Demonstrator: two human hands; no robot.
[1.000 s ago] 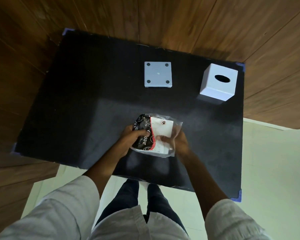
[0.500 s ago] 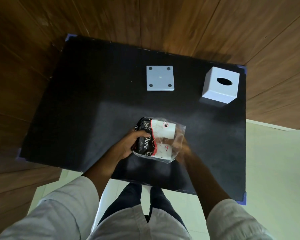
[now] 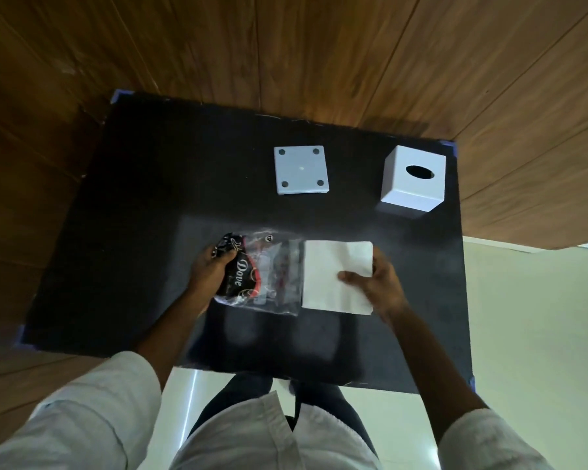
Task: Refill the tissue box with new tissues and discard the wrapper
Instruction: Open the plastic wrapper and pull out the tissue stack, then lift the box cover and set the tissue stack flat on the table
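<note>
A white stack of tissues (image 3: 333, 276) lies out of its wrapper near the table's middle, held by my right hand (image 3: 379, 283) with the thumb on top. The clear plastic wrapper (image 3: 265, 273) with black and red print sits just left of the stack, and my left hand (image 3: 211, 269) grips its dark left end. The white cube tissue box (image 3: 413, 179) with an oval slot stands at the back right. Its flat square base plate (image 3: 301, 169) with dark dots at its corners lies to the box's left.
Everything rests on a black table top (image 3: 133, 232) set against a wood-panelled wall (image 3: 286, 52). Pale floor (image 3: 537, 334) shows to the right and below, past the table's edges. My legs stand close to the front edge.
The tissue stack has come out of the wrapper to the right, in my right hand. My left hand still holds the wrapper, which now looks flat and empty.
</note>
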